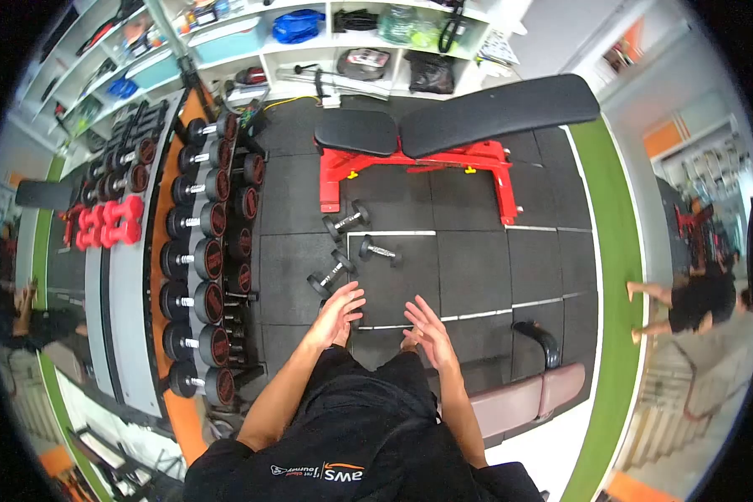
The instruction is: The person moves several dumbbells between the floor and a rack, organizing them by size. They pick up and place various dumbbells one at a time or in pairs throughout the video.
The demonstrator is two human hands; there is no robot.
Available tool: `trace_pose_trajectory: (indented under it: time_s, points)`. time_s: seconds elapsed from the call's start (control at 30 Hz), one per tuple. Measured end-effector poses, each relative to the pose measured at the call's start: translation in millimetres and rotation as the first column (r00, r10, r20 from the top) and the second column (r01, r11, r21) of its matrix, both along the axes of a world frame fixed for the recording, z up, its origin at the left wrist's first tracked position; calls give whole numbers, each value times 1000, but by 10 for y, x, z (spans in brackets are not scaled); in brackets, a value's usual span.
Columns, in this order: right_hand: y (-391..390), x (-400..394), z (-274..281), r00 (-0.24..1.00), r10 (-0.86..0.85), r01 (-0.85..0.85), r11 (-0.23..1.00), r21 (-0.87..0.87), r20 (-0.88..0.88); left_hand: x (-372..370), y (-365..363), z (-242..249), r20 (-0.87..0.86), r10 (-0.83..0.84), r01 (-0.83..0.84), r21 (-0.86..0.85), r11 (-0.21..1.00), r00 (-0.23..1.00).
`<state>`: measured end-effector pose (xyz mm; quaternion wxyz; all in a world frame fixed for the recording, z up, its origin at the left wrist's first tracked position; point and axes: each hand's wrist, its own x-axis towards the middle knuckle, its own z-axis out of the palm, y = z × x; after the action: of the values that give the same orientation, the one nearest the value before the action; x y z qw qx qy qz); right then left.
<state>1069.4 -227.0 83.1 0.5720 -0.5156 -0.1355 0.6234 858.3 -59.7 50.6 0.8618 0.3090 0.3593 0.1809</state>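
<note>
My left hand [336, 316] is open, palm turned inward and fingers stretched out, with nothing in it. Across from it, my right hand [429, 332] is also empty, its fingers spread. A gap separates the two hands above my lap. Just beyond my left hand, a dumbbell [331, 274] with dark heads and a silver handle lies on the floor. Two similar ones rest close by, a dumbbell [381, 250] to the right and a dumbbell [347, 221] farther forward. Neither hand appears to touch them.
A red-framed black bench [498, 117] stands ahead. On the left is a rack holding rows of dumbbells [197, 259], beside a mirror with pink dumbbells [109, 222] reflected. White shelves [301, 58] line the back. A brownish padded bench [519, 397] sits at my right, near green turf [619, 276].
</note>
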Motion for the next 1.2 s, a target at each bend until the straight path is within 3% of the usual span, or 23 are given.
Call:
trace_pose_trajectory:
  time_s: [0.2, 0.5, 0.67, 0.93, 1.2]
  points:
    - [85, 810, -99, 981, 189, -188, 982, 29, -52, 488, -357, -162, -21, 293, -293, -46, 955, 956]
    - [135, 1634, -208, 902, 432, -432, 902, -17, -26, 831, -1188, -76, -120, 506, -513, -32, 858, 854]
    - [286, 1626, -339, 833, 552, -552, 830, -77, -18, 729, -1438, -156, -146, 605, -617, -56, 785, 783]
    - [410, 1264, -350, 801, 598, -596, 787, -160, -42, 503, -1470, -304, -195, 720, -745, -125, 656, 666]
    - [717, 918, -393, 691, 723, -712, 674, -195, -23, 167, -1506, -573, -171, 849, -861, -201, 467, 500]
